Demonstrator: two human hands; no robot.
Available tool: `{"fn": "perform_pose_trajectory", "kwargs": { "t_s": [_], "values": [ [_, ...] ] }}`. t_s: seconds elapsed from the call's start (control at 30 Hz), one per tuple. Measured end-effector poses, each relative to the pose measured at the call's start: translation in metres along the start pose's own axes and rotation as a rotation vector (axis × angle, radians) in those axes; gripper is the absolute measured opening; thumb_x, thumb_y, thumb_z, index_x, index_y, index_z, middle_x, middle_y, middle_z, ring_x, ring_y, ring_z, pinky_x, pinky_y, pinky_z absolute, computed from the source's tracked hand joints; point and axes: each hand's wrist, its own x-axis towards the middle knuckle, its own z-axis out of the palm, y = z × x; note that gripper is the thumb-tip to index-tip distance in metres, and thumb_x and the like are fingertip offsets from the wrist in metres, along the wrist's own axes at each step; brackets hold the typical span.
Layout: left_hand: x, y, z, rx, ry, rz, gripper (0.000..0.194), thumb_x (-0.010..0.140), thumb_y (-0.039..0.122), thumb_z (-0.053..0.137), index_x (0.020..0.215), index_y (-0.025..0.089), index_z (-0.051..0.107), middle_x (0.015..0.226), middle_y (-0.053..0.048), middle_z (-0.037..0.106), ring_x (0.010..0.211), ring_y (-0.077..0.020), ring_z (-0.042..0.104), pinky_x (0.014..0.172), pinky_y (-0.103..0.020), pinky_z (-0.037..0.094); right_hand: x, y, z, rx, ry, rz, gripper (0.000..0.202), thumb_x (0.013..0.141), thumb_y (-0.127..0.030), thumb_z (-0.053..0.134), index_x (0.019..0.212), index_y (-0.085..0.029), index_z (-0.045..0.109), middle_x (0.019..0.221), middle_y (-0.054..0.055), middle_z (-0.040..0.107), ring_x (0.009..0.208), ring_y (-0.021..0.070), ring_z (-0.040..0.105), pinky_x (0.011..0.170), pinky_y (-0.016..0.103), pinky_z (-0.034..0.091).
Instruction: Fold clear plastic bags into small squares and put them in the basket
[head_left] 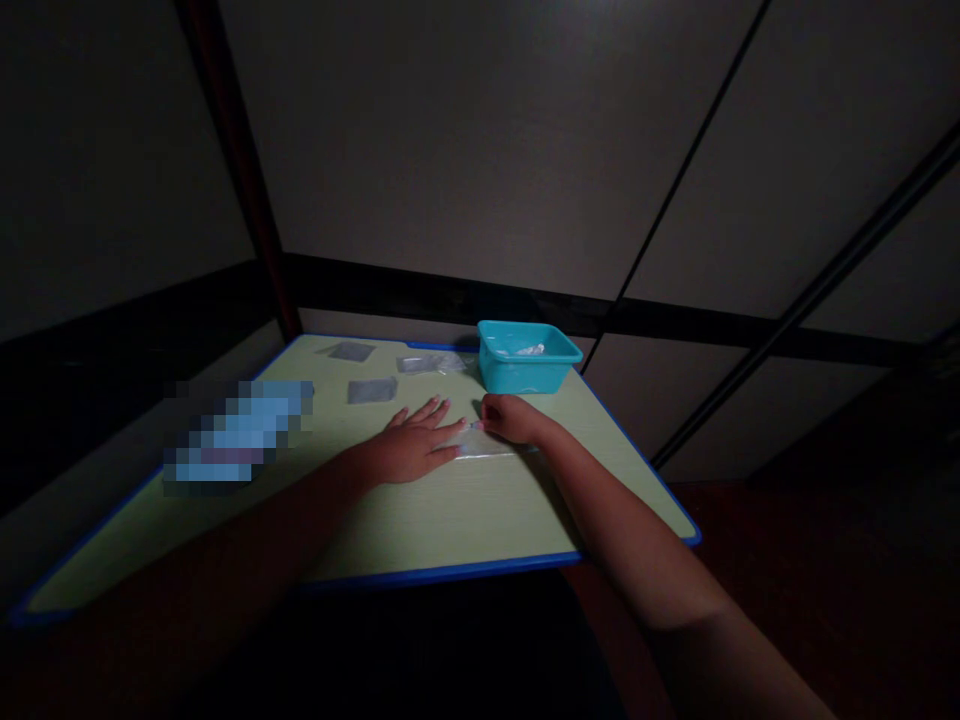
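A clear plastic bag lies flat on the table in front of me. My left hand rests palm down with its fingers spread, the thumb and index fingertips at the bag's left end. Over the bag's upper edge, my right hand is closed in a pinch, its fingertips close to my left index finger. What sits between those fingertips is too small to make out. Part of the bag is hidden under my right hand and wrist.
A turquoise plastic basket with whitish contents stands at the table's back right. Flat grey packets and a crinkled clear bag lie behind my hands. A blurred-out bluish object is at left. The pale table has a blue edge; panels rise behind.
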Motion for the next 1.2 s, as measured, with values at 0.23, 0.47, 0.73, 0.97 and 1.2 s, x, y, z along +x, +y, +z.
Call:
{"fn": "perform_pose_trajectory", "kwargs": {
  "t_s": [0.23,0.47,0.73,0.97,1.2],
  "values": [
    [-0.002,0.003,-0.004,-0.005,0.001,0.013,0.055,0.091,0.059,0.022,0.141,0.038,0.024,0.153,-0.007,0.005,0.141,-0.0260,0.000,0.106,-0.057,0.013,-0.002,-0.001,-0.001,-0.010,-0.007,-0.001,0.009,0.079,-0.021,0.062,0.083,-0.012,0.062,0.070,0.001,0.061,0.057,0.0085,0.043,0.055,0.020,0.029],
    [-0.003,-0.001,-0.001,-0.032,-0.024,-0.028,0.056,0.091,0.059,0.019,0.143,0.037,0.021,0.153,-0.006,0.001,0.140,-0.0262,-0.004,0.106,-0.057,0.012,-0.007,-0.003,-0.009,-0.068,0.068,-0.054,0.018,0.085,-0.029,0.056,0.091,-0.013,0.064,0.087,0.009,0.063,0.078,0.0150,0.054,0.069,0.024,0.038],
    [-0.002,0.007,-0.001,0.029,0.023,-0.140,0.075,0.089,0.059,0.015,0.147,0.012,0.006,0.152,-0.010,0.000,0.141,-0.0262,0.000,0.108,-0.057,0.009,-0.033,-0.050,-0.013,-0.153,-0.264,-0.092,0.068,0.091,-0.045,0.037,0.147,-0.014,0.013,0.153,0.016,0.007,0.140,0.0288,0.009,0.106,0.057,0.013],
    [-0.002,0.005,0.001,0.095,-0.040,-0.137,0.070,0.089,0.052,0.017,0.146,0.012,0.010,0.152,-0.009,0.002,0.141,-0.0251,0.004,0.107,-0.060,0.011,-0.031,-0.054,-0.004,-0.109,-0.346,-0.074,0.074,0.089,-0.047,0.040,0.146,-0.009,0.013,0.150,0.018,0.011,0.140,0.0277,0.011,0.109,0.056,0.007],
    [-0.004,0.003,-0.001,0.118,-0.063,-0.132,0.069,0.090,0.053,0.016,0.147,0.015,0.008,0.152,-0.009,0.001,0.141,-0.0263,0.003,0.106,-0.060,0.012,-0.028,-0.046,-0.010,-0.092,-0.327,0.051,0.081,0.084,-0.049,0.051,0.146,-0.009,0.016,0.150,0.019,0.010,0.139,0.0303,0.012,0.110,0.056,0.008]
  ]
}}
